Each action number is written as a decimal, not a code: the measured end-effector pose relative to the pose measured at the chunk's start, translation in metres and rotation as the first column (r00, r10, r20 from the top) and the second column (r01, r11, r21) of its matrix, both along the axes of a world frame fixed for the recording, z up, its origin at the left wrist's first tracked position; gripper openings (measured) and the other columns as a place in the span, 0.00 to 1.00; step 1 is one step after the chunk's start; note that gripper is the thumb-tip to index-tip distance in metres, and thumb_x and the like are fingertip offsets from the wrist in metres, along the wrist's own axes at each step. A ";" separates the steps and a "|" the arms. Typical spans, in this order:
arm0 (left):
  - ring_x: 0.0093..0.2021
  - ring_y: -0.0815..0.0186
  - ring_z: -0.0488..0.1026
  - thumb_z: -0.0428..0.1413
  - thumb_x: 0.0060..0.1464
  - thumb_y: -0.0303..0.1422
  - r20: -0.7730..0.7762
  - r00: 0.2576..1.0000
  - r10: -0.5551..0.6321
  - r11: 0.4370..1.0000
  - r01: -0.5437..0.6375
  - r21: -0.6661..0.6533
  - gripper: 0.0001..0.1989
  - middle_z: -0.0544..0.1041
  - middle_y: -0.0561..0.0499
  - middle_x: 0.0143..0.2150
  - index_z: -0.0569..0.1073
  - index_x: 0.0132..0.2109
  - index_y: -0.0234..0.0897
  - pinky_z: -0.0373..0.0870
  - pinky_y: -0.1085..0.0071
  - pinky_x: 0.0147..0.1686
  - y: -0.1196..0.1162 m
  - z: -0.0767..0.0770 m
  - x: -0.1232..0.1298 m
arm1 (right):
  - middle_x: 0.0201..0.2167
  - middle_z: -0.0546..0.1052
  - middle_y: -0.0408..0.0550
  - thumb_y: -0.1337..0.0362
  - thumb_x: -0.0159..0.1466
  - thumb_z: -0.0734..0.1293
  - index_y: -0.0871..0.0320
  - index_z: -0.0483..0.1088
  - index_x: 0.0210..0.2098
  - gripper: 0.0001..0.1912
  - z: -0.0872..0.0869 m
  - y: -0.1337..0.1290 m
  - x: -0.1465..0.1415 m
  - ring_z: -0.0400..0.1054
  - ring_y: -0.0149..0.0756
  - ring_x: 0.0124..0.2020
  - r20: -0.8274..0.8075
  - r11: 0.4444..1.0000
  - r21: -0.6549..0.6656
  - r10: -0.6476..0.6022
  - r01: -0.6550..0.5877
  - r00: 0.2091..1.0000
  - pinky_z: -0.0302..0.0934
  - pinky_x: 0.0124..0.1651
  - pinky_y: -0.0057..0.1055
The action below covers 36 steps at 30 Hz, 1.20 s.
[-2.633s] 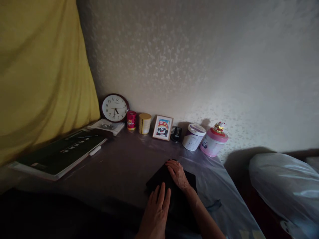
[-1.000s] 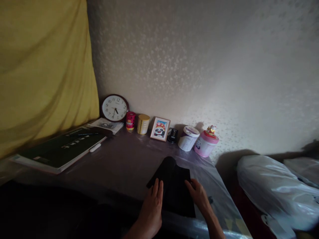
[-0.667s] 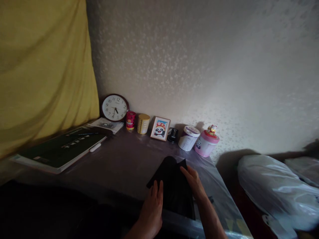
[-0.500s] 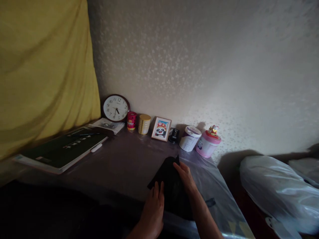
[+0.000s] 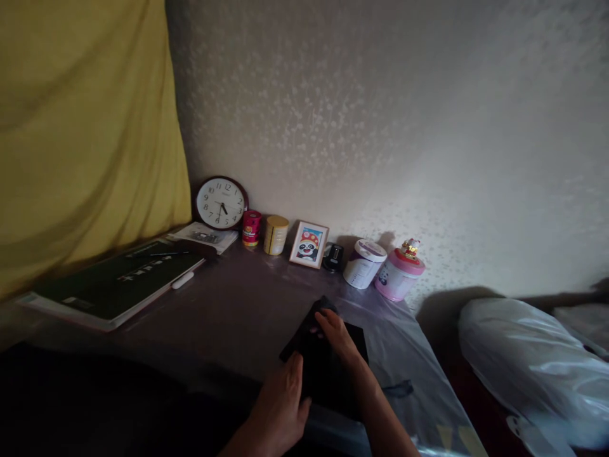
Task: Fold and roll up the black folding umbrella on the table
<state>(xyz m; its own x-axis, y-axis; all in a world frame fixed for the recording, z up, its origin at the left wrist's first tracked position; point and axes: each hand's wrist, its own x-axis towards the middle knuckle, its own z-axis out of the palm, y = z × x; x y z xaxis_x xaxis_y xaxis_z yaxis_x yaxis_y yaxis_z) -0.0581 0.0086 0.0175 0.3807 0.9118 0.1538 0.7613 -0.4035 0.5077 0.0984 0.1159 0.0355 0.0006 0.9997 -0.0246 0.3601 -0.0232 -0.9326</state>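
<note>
A black cloth-like item (image 5: 328, 374) lies on the plastic-covered table (image 5: 238, 298), near the front edge. My left hand (image 5: 283, 403) is at its left side, fingers curled on its edge, thumb to the right. My right hand (image 5: 335, 333) is on the upper part of the black item, its fingers bent over a folded portion. A small pinkish patch shows just under the right fingertips; what it is cannot be made out. A dark strap-like piece (image 5: 398, 389) sticks out to the right, beyond my right forearm.
Along the wall stand a clock (image 5: 222, 203), red can (image 5: 251, 228), yellow can (image 5: 276, 235), panda picture (image 5: 308, 245), black object (image 5: 333, 257), white tub (image 5: 364, 264) and pink tub (image 5: 398, 276). Green book (image 5: 109, 282) at left; plastic-wrapped bundle (image 5: 533, 362) at right.
My right hand has moved left with the top of the black item, which now folds over, showing a corner at right. My left hand has shifted slightly left and down, its fingers more curled.
</note>
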 end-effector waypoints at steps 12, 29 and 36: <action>0.60 0.49 0.58 0.50 0.50 0.27 -0.033 0.999 0.002 0.957 0.007 0.291 0.26 0.60 0.37 0.61 0.60 0.58 0.30 0.61 0.53 0.56 0.008 -0.008 0.024 | 0.34 0.79 0.43 0.62 0.63 0.59 0.51 0.74 0.40 0.13 -0.008 -0.022 -0.007 0.71 0.35 0.38 0.400 0.926 0.268 0.143 -0.265 0.905 0.63 0.43 0.33; 0.64 0.52 0.50 0.49 0.51 0.24 -0.152 0.987 0.058 0.992 -0.040 0.119 0.34 0.47 0.35 0.66 0.47 0.65 0.30 0.59 0.56 0.57 0.010 -0.029 0.031 | 0.38 0.78 0.44 0.63 0.68 0.52 0.53 0.74 0.36 0.18 -0.029 0.041 0.026 0.65 0.37 0.50 0.652 0.789 0.415 0.090 -0.453 0.753 0.50 0.57 0.39; 0.65 0.51 0.47 0.47 0.56 0.33 -0.089 0.996 -0.001 0.998 -0.005 -0.063 0.31 0.44 0.38 0.67 0.48 0.65 0.31 0.55 0.55 0.59 0.011 -0.008 0.026 | 0.39 0.77 0.49 0.69 0.64 0.55 0.53 0.73 0.37 0.15 -0.030 0.065 0.038 0.70 0.36 0.43 0.686 0.916 0.334 -0.074 -0.222 0.724 0.58 0.48 0.30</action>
<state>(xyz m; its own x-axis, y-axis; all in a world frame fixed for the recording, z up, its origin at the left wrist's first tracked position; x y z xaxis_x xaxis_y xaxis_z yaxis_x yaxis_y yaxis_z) -0.0320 0.0196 0.0091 0.3886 0.9193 0.0619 0.8052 -0.3715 0.4621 0.1363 0.1805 0.0055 -0.2056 0.9254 0.3182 0.8748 0.3196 -0.3642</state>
